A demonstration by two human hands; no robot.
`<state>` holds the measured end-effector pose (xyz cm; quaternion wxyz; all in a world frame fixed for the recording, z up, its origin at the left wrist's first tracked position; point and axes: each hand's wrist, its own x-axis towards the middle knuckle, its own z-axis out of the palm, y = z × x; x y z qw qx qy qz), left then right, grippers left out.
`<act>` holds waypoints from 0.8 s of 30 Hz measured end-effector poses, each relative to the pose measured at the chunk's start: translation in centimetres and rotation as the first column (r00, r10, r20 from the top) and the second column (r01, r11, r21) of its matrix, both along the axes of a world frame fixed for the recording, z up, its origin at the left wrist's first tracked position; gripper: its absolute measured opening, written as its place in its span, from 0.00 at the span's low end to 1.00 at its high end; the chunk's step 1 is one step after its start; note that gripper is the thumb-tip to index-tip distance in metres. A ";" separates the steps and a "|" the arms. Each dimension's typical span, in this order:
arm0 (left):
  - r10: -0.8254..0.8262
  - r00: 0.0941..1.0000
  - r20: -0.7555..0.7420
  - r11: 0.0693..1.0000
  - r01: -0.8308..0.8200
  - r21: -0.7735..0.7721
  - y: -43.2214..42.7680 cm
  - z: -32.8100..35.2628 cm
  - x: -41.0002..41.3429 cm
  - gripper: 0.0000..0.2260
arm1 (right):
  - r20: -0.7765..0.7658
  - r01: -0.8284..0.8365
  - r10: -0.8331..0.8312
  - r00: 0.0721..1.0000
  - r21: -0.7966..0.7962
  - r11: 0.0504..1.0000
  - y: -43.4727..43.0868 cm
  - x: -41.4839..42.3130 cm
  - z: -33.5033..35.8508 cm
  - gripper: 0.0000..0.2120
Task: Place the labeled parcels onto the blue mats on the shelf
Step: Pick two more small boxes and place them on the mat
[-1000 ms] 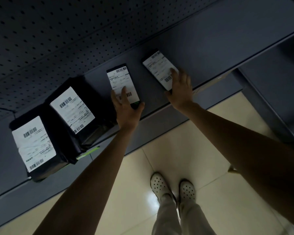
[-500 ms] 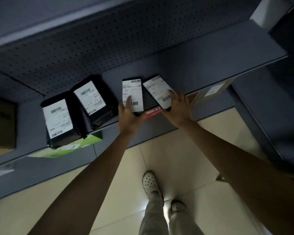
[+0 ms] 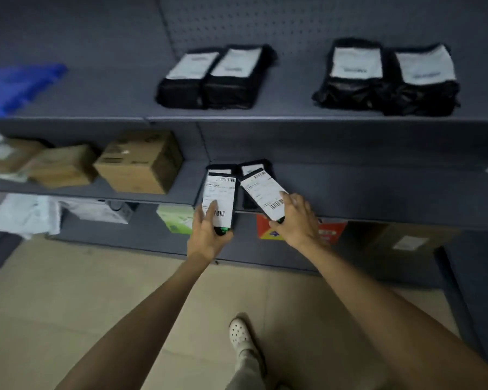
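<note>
Left parcel (image 3: 219, 197) and right parcel (image 3: 262, 192), pulled over the shelf (image 3: 378, 217) edge, sit in gripping fingers (image 3: 210, 210).

4 far parcels (image 3: 228, 91): black crinkled plastic film, faint sheen; labels (image 3: 355, 63) white matt paper. Shelf (image 3: 378, 190) matt grey; left boxes (image 3: 141, 164) brown cardboard.

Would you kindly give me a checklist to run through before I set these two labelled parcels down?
1. Grip of left hand on left parcel: ok.
2. Grip of right hand on right parcel: ok.
3. Both labels face up: ok.
4. Right parcel square to middle shelf: not ok, skewed.
5. Blue mat under the spot: cannot tell; only a blurred blue patch shows, upper shelf, far left.
6. Spot free: not ok, two black parcels lie there.
</note>
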<state>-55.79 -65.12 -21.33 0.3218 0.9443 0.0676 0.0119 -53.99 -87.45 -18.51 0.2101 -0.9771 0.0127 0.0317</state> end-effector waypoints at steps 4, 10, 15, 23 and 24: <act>0.142 0.985 0.094 0.987 -0.147 0.058 7.7 4.3 -3.3 0.40 | 0.057 -0.175 0.174 0.983 0.014 0.985 7.1 0.0 4.3 0.39; 0.330 0.911 0.246 0.933 -0.355 0.061 17.3 10.0 -8.0 0.39 | 0.154 -0.404 0.394 0.906 0.035 0.914 18.0 -0.1 9.6 0.39; 0.471 0.817 0.334 0.860 -0.509 0.031 25.9 13.2 -11.7 0.40 | 0.210 -0.558 0.540 0.815 0.032 0.829 28.6 -0.9 13.1 0.39; 0.606 0.693 0.389 0.762 -0.647 -0.035 40.7 14.8 -14.2 0.39 | 0.270 -0.682 0.653 0.707 0.017 0.731 45.7 -0.3 15.8 0.40; 0.616 0.683 0.393 0.754 -0.655 -0.044 42.8 15.1 -14.2 0.39 | 0.281 -0.686 0.656 0.701 0.012 0.728 47.9 0.0 16.3 0.40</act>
